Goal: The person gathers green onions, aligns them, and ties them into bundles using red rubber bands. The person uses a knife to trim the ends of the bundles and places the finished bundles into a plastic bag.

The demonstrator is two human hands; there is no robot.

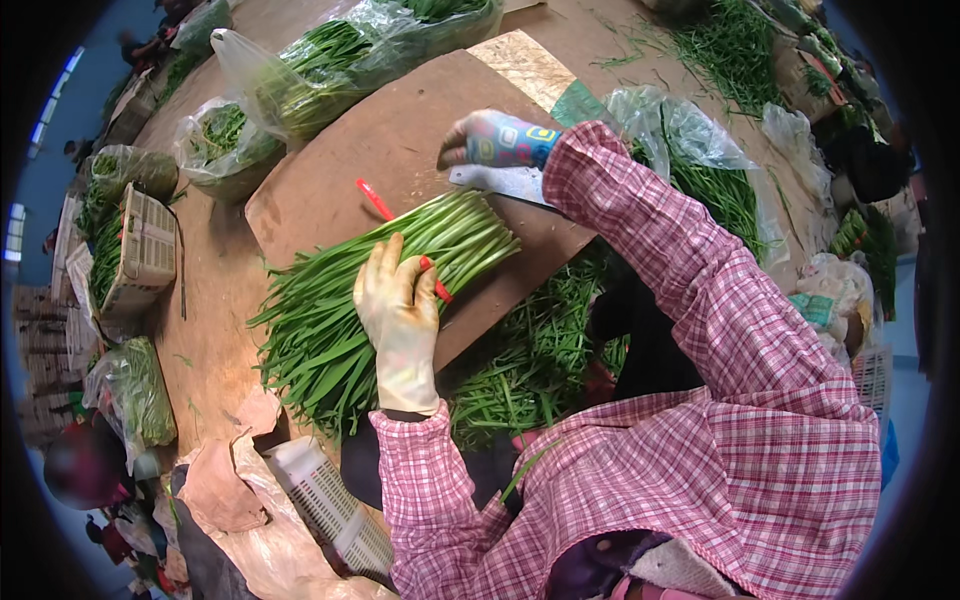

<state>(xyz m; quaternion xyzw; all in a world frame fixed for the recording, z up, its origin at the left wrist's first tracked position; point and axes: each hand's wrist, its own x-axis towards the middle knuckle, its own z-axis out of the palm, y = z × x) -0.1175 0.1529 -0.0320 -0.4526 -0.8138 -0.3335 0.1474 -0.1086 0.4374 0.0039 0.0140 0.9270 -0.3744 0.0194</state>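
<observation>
A thick bundle of green leafy stalks, apparently garlic chives (330,300), lies across a brown board (337,187), its pale cut ends pointing up and right. My left hand (397,322), in a cream rubber glove, rests on the bundle and grips it near the middle. A red strip (373,198) passes beneath the stalks, and its other end shows by my left thumb. My right hand (491,140), in a patterned glove, is bent over a flat metal plate (502,182) beyond the cut ends. Whether its blurred fingers hold anything is unclear.
Loose green leaves (525,352) are heaped below the board's near edge. Plastic bags of greens (322,75) stand along its far side, with another bag (697,150) at the right. A plastic basket (142,255) of greens stands left. Other people are at the far edges.
</observation>
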